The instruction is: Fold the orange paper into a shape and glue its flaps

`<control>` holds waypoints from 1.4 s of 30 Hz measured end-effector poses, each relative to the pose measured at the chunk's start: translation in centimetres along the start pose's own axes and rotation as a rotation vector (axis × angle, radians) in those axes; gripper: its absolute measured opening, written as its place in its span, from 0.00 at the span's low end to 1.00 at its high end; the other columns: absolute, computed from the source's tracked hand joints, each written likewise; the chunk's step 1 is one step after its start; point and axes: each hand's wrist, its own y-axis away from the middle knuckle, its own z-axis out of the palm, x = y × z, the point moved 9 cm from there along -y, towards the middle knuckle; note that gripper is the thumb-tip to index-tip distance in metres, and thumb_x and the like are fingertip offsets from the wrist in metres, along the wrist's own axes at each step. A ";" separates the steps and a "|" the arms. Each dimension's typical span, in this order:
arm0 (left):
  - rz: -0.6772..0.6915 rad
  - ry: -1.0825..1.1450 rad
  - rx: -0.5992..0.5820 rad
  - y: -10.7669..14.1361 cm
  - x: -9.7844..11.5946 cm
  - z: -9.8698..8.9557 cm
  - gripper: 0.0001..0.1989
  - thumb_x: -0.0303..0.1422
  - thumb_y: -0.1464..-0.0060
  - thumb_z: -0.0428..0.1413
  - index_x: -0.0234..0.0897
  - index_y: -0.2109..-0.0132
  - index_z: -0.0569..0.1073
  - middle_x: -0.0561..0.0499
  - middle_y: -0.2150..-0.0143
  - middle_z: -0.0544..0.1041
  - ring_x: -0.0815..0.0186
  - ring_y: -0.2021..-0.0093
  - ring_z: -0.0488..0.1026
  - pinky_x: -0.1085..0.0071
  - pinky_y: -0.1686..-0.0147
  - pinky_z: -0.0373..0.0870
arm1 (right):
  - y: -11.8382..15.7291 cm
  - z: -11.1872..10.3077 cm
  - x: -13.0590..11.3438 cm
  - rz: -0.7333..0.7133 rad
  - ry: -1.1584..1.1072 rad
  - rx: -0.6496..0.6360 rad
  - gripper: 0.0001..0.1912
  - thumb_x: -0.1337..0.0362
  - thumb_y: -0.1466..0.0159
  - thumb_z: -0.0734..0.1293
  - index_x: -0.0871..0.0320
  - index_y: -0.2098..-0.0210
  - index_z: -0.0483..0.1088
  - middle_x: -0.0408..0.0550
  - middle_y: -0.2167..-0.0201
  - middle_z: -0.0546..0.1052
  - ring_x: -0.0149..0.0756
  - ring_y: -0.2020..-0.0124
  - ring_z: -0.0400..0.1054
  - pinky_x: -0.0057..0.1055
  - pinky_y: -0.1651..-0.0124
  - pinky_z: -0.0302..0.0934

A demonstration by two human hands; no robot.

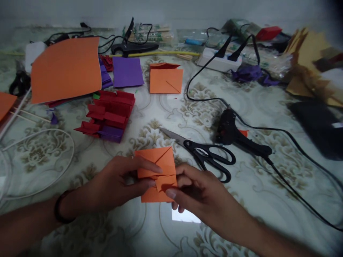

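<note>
Between my two hands is a folded piece of orange paper [160,157], with creases and a small flap at its middle. My left hand [120,178] grips it from the left, index finger and thumb on the near face. My right hand [198,196] pinches its right side, thumb in front and fingers partly hidden behind. Just beyond lie black-handled scissors [198,150], slightly apart at the handles. A black glue gun [235,135] rests to the right of them. Another folded orange paper piece [166,80] stands farther back.
Folded red paper pieces [112,114] sit left of centre near a purple paper square [128,72]. Orange sheets [66,69] are stacked at back left. A white power strip [219,60] feeds the glue gun's cord [286,130]. A white hoop [72,142] lies at left.
</note>
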 end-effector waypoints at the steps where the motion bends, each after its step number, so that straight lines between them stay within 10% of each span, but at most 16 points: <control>1: -0.004 -0.021 -0.008 0.0 0.0 0.1 0.08 0.32 0.39 0.63 0.40 0.53 0.84 0.49 0.60 0.85 0.69 0.70 0.76 0.77 0.73 0.70 | 0.0 0.0 0.0 0.005 0.025 -0.001 0.13 0.53 0.29 0.70 0.56 0.62 0.71 0.41 0.75 0.77 0.29 0.75 0.71 0.24 0.71 0.67; 7: -0.037 -0.015 0.022 0.0 -0.4 0.2 0.07 0.33 0.40 0.64 0.41 0.55 0.76 0.55 0.64 0.77 0.71 0.72 0.69 0.79 0.75 0.66 | -0.1 0.3 -0.4 -0.002 0.112 0.009 0.16 0.52 0.27 0.68 0.56 0.66 0.72 0.44 0.74 0.79 0.29 0.77 0.71 0.25 0.74 0.66; 16: -0.147 0.174 0.035 0.5 -1.7 0.8 0.33 0.35 0.41 0.67 0.49 0.34 0.61 0.60 0.69 0.69 0.71 0.73 0.68 0.80 0.76 0.66 | -0.4 0.6 -1.0 -0.036 0.210 -0.043 0.13 0.58 0.27 0.65 0.57 0.66 0.71 0.43 0.76 0.79 0.29 0.78 0.71 0.24 0.75 0.64; 37: -0.219 0.152 0.074 0.0 -1.4 0.2 0.28 0.34 0.50 0.69 0.43 0.44 0.71 0.57 0.67 0.76 0.71 0.72 0.69 0.79 0.73 0.69 | -0.3 0.2 -2.1 -0.194 0.264 0.087 0.13 0.62 0.34 0.66 0.56 0.76 0.67 0.36 0.82 0.61 0.27 0.80 0.52 0.27 0.78 0.46; 42: -0.337 0.154 -0.020 0.0 -1.9 0.8 0.12 0.37 0.51 0.67 0.35 0.62 0.78 0.53 0.70 0.76 0.67 0.71 0.71 0.75 0.72 0.68 | -0.4 -0.4 -1.9 -0.199 0.185 0.151 0.11 0.62 0.36 0.67 0.56 0.75 0.68 0.37 0.81 0.65 0.28 0.79 0.57 0.27 0.76 0.50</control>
